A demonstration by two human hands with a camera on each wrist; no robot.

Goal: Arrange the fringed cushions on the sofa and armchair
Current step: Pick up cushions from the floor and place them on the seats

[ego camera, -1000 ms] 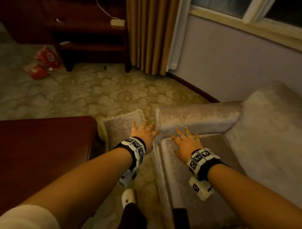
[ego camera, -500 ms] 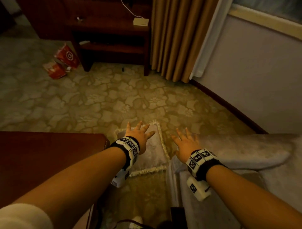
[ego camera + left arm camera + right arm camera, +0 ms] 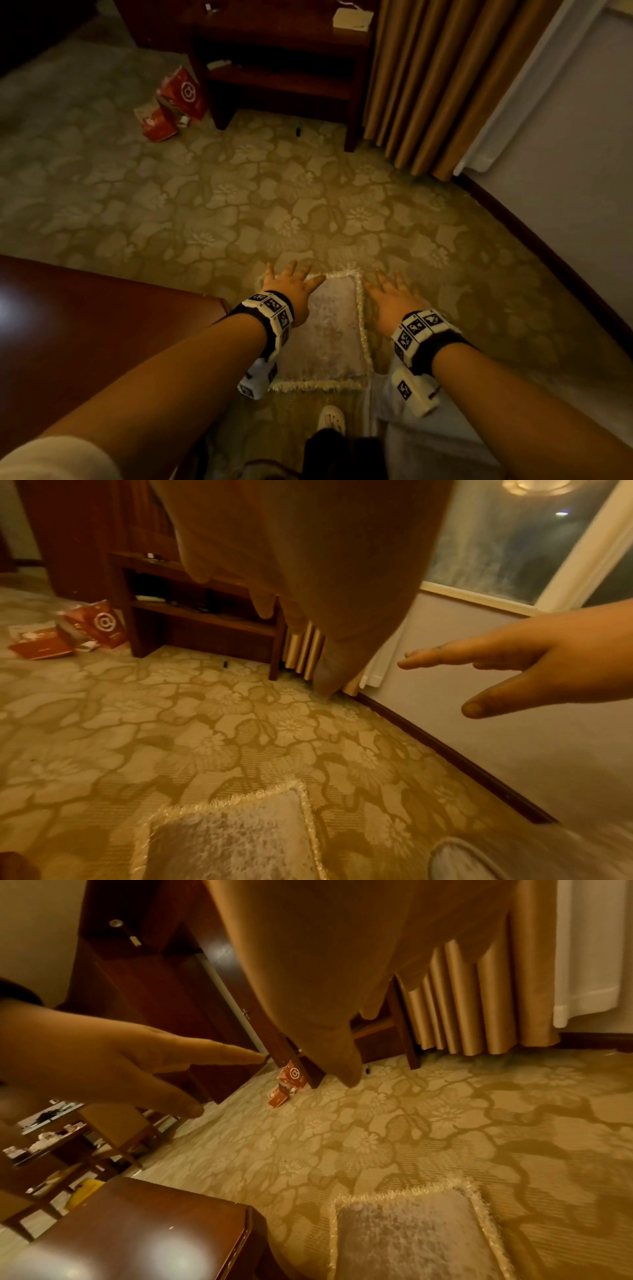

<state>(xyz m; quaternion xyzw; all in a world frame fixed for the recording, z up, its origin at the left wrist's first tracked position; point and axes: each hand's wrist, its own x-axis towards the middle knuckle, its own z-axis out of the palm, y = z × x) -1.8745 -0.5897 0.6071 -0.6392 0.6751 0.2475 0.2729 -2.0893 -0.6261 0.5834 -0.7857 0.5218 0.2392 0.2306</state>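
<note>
A pale plush cushion [image 3: 325,339] with a cream fringe lies flat on the patterned carpet, between a dark table and the sofa corner [image 3: 407,431]. My left hand [image 3: 294,284] hovers over its far left corner with the fingers spread and holds nothing. My right hand [image 3: 390,298] is spread just past the cushion's right fringe, also empty. Whether either hand touches the fabric I cannot tell. The left wrist view shows the cushion [image 3: 226,840] below the hand, and the right wrist view shows its far edge [image 3: 407,1231]. Only one cushion is in sight.
A dark wooden table [image 3: 85,342] stands close on the left. A wooden side table [image 3: 281,68] and gold curtains [image 3: 428,85] line the far wall. Red paper bags [image 3: 178,99] lie on the carpet. A white slipper [image 3: 330,418] is near the cushion's front edge.
My view has swung off the sofa seat and onto the floor. Both hands have moved forward with it, from the armrest to above the cushion, still spread and empty.
</note>
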